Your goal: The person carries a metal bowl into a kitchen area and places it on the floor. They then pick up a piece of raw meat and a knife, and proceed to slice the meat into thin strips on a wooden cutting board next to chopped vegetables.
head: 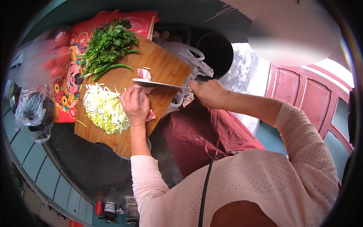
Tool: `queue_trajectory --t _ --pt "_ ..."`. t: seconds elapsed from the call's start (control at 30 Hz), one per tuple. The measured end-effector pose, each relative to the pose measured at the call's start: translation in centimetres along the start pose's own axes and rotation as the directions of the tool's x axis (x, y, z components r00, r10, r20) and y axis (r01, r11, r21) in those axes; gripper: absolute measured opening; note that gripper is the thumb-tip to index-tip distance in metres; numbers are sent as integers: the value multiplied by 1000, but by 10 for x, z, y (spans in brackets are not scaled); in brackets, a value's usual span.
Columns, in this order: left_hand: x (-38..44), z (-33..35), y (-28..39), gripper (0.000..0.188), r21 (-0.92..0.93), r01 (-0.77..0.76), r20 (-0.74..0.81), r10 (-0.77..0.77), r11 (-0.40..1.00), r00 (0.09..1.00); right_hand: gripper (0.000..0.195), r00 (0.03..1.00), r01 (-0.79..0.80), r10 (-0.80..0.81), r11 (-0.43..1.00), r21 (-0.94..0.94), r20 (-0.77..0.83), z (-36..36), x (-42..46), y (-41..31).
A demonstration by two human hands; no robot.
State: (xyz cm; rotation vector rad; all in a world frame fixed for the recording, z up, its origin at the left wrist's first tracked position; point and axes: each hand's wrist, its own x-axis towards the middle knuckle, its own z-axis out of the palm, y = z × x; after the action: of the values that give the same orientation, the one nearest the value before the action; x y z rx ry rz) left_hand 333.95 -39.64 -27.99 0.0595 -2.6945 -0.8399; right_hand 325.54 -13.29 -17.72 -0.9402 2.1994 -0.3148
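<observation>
My right hand grips the handle of a kitchen knife, whose blade lies across a piece of raw meat. Pressed on that meat is my left hand, with its fingers just below the blade. A cut piece of meat rests beyond the blade on the wooden cutting board. To the left of my left hand is a heap of chopped pale yellow and white vegetable. Green chili peppers and a bunch of leafy herbs occupy the board's far side.
Plastic bags with red tomatoes sit on a red printed bag at the left. A clear plastic bag and a dark round pot are beyond the board's right edge. Jars stand at the lower left.
</observation>
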Motion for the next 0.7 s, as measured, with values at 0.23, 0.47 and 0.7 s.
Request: queue_trajectory --t 0.23,0.47,0.7 --pt "-5 -7 6 32 -51 60 -72 -64 997 995 16 993 -65 69 997 45 -93 -6 -11 -39" --pt "0 -1 7 26 -58 46 -80 -50 997 996 18 998 -63 63 998 -2 -15 1 5 -43" --pt "1 0 -2 24 -105 17 -71 -25 994 997 23 999 -48 48 997 67 9 -14 36 -55"
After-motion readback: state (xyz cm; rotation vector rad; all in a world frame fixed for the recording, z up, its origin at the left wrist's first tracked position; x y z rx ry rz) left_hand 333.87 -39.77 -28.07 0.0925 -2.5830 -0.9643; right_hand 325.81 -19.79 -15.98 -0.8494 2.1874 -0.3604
